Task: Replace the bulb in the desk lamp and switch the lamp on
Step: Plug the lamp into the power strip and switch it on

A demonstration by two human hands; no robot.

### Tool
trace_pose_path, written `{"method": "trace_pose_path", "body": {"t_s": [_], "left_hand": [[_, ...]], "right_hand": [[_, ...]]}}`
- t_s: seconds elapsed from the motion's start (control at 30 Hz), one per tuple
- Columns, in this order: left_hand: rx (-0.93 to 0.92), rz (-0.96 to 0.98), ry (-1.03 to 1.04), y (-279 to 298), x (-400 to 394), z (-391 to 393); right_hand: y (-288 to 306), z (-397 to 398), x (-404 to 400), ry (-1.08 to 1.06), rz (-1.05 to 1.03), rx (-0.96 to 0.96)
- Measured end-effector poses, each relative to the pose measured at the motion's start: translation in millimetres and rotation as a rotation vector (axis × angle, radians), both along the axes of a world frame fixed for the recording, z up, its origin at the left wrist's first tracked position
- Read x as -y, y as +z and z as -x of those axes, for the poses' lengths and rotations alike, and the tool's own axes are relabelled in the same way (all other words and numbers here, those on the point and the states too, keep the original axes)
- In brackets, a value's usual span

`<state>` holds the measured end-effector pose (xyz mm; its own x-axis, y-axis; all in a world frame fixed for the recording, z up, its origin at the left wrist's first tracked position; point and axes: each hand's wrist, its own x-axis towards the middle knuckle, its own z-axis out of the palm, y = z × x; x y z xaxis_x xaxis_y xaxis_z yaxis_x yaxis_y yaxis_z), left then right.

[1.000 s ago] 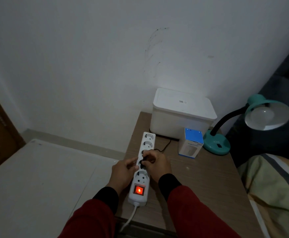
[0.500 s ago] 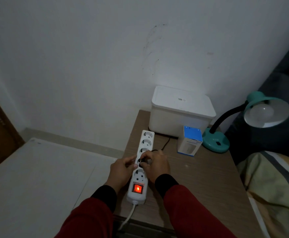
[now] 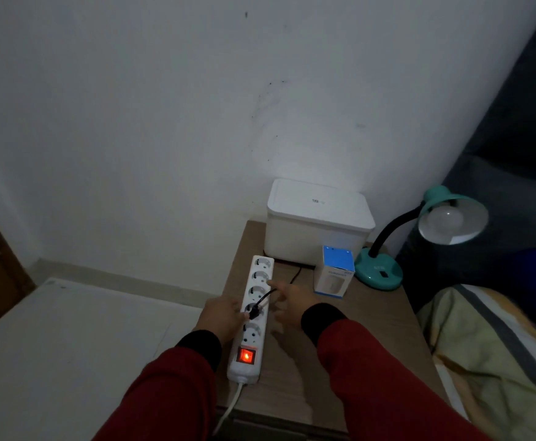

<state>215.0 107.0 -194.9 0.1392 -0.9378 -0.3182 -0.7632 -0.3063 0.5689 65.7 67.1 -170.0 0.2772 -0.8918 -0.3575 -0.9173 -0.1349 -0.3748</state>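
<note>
A teal desk lamp (image 3: 379,270) stands at the table's far right, its shade tilted toward me with an unlit white bulb (image 3: 445,221) in it. A white power strip (image 3: 253,313) lies along the table's left side, its red switch (image 3: 246,355) glowing. A black plug (image 3: 254,310) sits in one of its middle sockets, its cord running back toward the lamp. My left hand (image 3: 220,316) rests against the strip's left edge beside the plug. My right hand (image 3: 292,302) hovers just right of the strip, fingers spread, holding nothing.
A white lidded box (image 3: 317,227) stands against the wall at the back of the wooden table (image 3: 355,345). A small blue-and-white bulb carton (image 3: 335,272) is upright in front of it. A bed with striped bedding (image 3: 499,361) lies to the right.
My right hand has let go of the plug and drawn away to the right, leaving the plug seated in the strip. My left hand stays on the strip.
</note>
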Motion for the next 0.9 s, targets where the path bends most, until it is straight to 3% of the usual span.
{"method": "trace_pose_path", "body": {"t_s": [0.2,0.37,0.67,0.9], "left_hand": [[0.289,-0.038,-0.099,27,16,6],[0.368,0.077,-0.118,64,26,32],[0.422,0.166,-0.275,98,55,117],[0.398,0.212,-0.419,79,83,196]], "right_hand": [[30,31,3,0.075,-0.009,-0.398],[53,61,6,0.089,0.033,-0.495],[85,134,18,-0.036,0.120,-0.472],[73,203,34,-0.146,0.122,-0.395]]}}
